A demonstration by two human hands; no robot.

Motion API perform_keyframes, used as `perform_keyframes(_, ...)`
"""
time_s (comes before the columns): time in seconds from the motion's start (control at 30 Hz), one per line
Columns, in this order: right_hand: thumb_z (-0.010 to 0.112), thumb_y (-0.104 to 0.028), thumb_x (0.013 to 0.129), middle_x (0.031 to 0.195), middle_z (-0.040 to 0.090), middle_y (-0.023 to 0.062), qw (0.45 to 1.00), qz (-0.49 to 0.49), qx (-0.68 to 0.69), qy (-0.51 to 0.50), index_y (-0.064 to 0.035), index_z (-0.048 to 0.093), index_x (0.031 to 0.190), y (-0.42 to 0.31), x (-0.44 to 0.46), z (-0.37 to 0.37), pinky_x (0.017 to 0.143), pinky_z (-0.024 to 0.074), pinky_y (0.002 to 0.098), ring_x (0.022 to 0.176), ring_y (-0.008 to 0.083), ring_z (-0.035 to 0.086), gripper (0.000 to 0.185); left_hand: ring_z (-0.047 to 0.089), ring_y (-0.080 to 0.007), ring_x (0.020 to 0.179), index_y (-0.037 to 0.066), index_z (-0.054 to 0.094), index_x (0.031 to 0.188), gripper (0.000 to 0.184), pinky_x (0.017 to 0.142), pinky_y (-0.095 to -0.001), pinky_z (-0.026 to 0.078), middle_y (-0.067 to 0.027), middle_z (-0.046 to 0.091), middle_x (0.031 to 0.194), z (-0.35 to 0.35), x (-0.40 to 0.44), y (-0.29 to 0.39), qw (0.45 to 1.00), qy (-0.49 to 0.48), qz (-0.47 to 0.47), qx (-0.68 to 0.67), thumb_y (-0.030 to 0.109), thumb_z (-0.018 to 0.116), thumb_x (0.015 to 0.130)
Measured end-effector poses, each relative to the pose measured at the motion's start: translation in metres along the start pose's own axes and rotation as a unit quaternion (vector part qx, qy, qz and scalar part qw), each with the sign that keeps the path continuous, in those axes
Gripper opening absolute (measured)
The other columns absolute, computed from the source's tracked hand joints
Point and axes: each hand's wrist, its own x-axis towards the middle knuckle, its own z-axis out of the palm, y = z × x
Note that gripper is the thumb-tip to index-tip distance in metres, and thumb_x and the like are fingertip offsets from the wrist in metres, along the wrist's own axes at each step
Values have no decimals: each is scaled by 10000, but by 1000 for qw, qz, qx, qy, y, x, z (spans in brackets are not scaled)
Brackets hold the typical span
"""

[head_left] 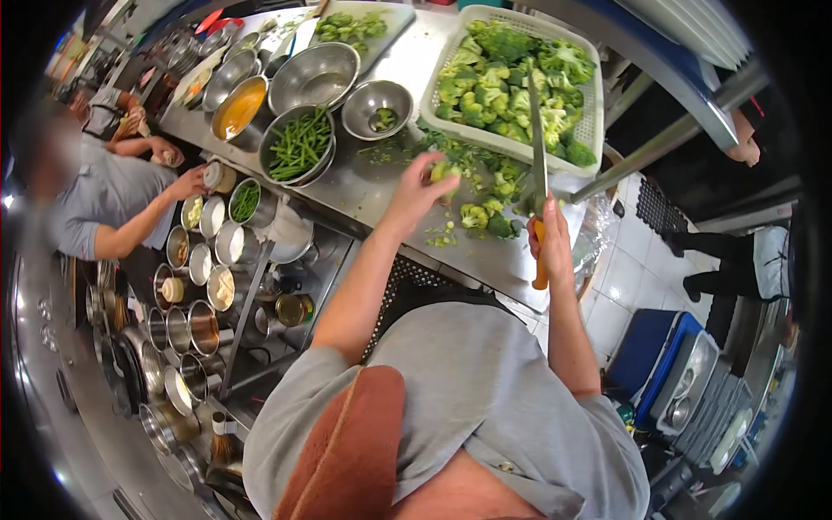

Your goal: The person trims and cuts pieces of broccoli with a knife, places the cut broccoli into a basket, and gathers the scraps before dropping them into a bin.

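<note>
My right hand (555,243) is closed round the orange handle of a long kitchen knife (538,139). Its blade points away from me, over the edge of a white crate (439,111) full of broccoli florets (498,82). My left hand (422,195) has its thumb and fingers curled round a pale green piece of broccoli (445,171), just above the steel table (368,186). Cut broccoli (479,217) and leafy scraps lie on the tabletop between my hands.
On the left stand steel bowls, one with green beans (299,146), one with orange liquid (240,108), one with a few green bits (384,119). A cutting board (400,22) lies behind. A co-worker (113,195) reaches among containers at left. A metal post (615,156) rises at right.
</note>
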Motion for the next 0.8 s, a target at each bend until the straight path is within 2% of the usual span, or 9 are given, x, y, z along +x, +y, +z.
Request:
perform_keyframes(0.13, 355, -601, 1024, 681, 450, -7, 1000, 4, 20, 12, -110, 334, 1542, 4, -11, -13, 410, 317, 217, 500, 63, 388, 714, 624, -287, 1125, -36, 296, 1502, 904, 880, -335, 538, -225, 594, 1289, 58, 54, 73, 960, 24, 263, 92, 320, 797, 840)
perform_keyframes(0.2, 356, -602, 1023, 689, 450, -9, 1000, -3, 11, 13, -109, 332, 1543, -2, -20, -14, 417, 319, 216, 517, 59, 396, 717, 667, -317, 1062, -24, 508, 1371, 715, 864, -378, 545, -235, 658, 1190, 59, 79, 78, 902, 53, 343, 258, 376, 774, 842)
perform_keyframes(0.23, 364, -599, 1022, 692, 460, -8, 1000, -7, 14, 23, -115, 379, 1497, -1, -23, -14, 407, 318, 213, 494, 58, 393, 679, 667, -317, 1062, -24, 508, 1371, 715, 864, -378, 545, -235, 658, 1190, 62, 77, 75, 900, 45, 348, 258, 376, 774, 842)
perform_keyframes(0.3, 372, -597, 1022, 695, 471, -7, 999, -6, 22, 40, -122, 425, 1452, 6, -25, -15, 398, 317, 211, 472, 57, 391, 644, 689, -251, 981, -2, 661, 1195, 527, 875, -356, 534, -149, 716, 1096, 66, 56, 56, 882, -84, 74, 458, 386, 757, 850)
perform_keyframes(0.4, 389, -592, 1018, 711, 473, -6, 999, 38, 31, 24, -131, 399, 1482, 13, -26, -17, 407, 318, 207, 480, 57, 385, 655, 664, -380, 978, 52, 739, 962, 506, 890, -506, 493, -160, 715, 986, 85, 53, -37, 762, 6, 69, 644, 517, 765, 763)
perform_keyframes(0.57, 568, -428, 987, 696, 484, -16, 999, 37, 11, -5, -104, 407, 1484, 11, -19, -16, 420, 328, 216, 502, 52, 408, 614, 642, -316, 888, 8, 697, 1068, 453, 862, -473, 491, -155, 695, 1015, 61, 59, -78, 764, 117, 347, 531, 359, 757, 788)
perform_keyframes(0.6, 644, -332, 965, 690, 492, -15, 999, 29, -8, -11, -84, 386, 1511, 9, -12, -13, 432, 351, 229, 524, 56, 431, 653, 642, -316, 888, 8, 697, 1068, 453, 862, -473, 491, -155, 695, 1015, 53, 53, -68, 763, 123, 344, 533, 359, 757, 788)
perform_keyframes(0.67, 736, -163, 883, 747, 572, 8, 997, -14, -78, 13, -64, 434, 1479, 8, -1, -4, 470, 392, 231, 573, 56, 474, 675, 635, -178, 871, -27, 632, 1207, 472, 811, -317, 509, -99, 684, 987, 43, 28, -35, 953, -47, 145, 263, 235, 741, 830)
perform_keyframes(0.8, 724, -61, 863, 857, 650, 40, 997, -73, -34, -6, -58, 481, 1439, -12, 11, 19, 547, 459, 237, 636, 68, 530, 625, 608, -86, 863, -43, 602, 1171, 294, 711, -234, 499, -73, 650, 982, 20, 5, -27, 981, -178, 41, 68, 79, 610, 904)
